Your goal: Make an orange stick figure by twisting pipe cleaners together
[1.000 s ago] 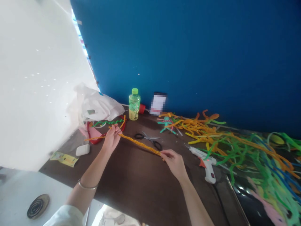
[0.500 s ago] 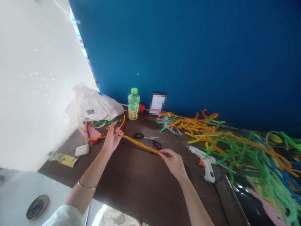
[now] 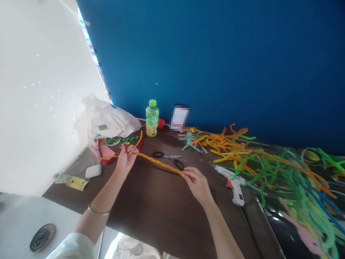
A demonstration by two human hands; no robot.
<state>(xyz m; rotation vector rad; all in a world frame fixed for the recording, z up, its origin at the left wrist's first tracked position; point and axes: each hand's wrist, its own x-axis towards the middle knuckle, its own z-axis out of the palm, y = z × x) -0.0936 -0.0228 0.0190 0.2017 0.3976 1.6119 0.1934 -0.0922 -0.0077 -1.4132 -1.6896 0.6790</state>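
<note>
The dark table [image 3: 151,216] holds scissors [image 3: 170,157] and pipe cleaners [image 3: 229,146].

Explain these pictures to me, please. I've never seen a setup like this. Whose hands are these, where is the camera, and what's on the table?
No machine is involved here: these are a person's two bare hands. The picture comes from a camera worn on the person's head, looking forward and down, so you see roughly what they see. Their left hand and right hand hold a twisted orange pipe cleaner between them. On the dark brown table lie black-handled scissors, a white hot glue gun, a small teal pipe-cleaner figure and a heap of orange, green and blue pipe cleaners. A green-capped bottle stands by the blue wall.
</note>
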